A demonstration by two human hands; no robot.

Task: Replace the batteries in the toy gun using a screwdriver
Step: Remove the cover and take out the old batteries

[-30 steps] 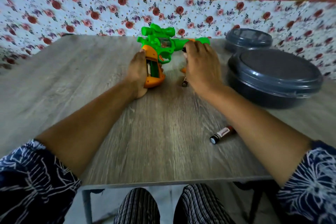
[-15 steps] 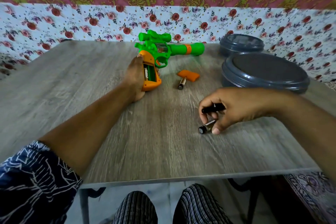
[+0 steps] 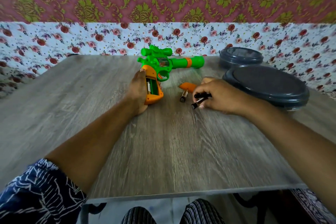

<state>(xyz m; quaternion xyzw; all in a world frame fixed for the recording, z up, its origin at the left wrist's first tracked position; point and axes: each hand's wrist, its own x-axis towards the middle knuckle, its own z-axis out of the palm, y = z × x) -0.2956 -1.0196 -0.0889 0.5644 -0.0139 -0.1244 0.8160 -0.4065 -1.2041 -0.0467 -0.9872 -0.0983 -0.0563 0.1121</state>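
On the bench [image 3: 163, 151], the right grip [image 3: 221, 96], closed on a battery [image 3: 197, 102] and a black tool, had carried both toward the toy gun [image 3: 163, 65], whose open handle the left grip [image 3: 138, 89] clasped; insertion appeared imminent.

The far side of the toy gun's orange grip [image 3: 152, 85] is covered by the left hand [image 3: 137, 90], most of the black tool [image 3: 202, 95] and battery [image 3: 197, 103] is enclosed by the right hand [image 3: 218, 96], and the whole scene is softened by motion blur.
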